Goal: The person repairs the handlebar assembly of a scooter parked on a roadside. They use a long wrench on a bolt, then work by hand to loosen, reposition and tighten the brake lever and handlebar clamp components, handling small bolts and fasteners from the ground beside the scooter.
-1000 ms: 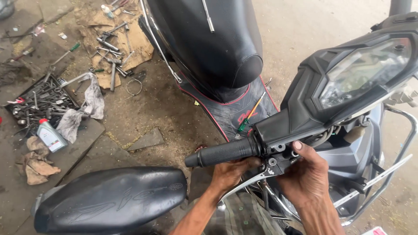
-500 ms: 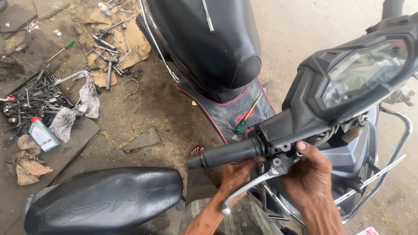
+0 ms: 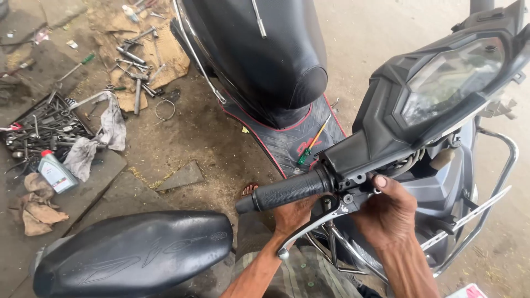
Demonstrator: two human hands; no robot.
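Note:
A scooter's handlebar with a black rubber grip [image 3: 284, 192] and a silver brake lever [image 3: 314, 224] fills the lower middle of the head view. My left hand [image 3: 291, 212] reaches up under the grip, fingers hidden behind the bar and lever. My right hand [image 3: 386, 212] presses against the lever's pivot bracket below the black instrument panel [image 3: 441, 91], its thumb on the fitting. Whether either hand holds a small part or tool is hidden.
A second scooter's black seat [image 3: 270, 49] and footboard with a green-handled screwdriver [image 3: 312, 143] stand ahead. Another black seat [image 3: 132, 254] lies lower left. Spanners on cardboard [image 3: 141, 49], a tool tray [image 3: 44, 124], rags and an oil bottle [image 3: 55, 172] litter the dirt floor at left.
The view has shifted slightly; both hands stay at the lever mount, the right hand's fingers shifting a little on the bracket.

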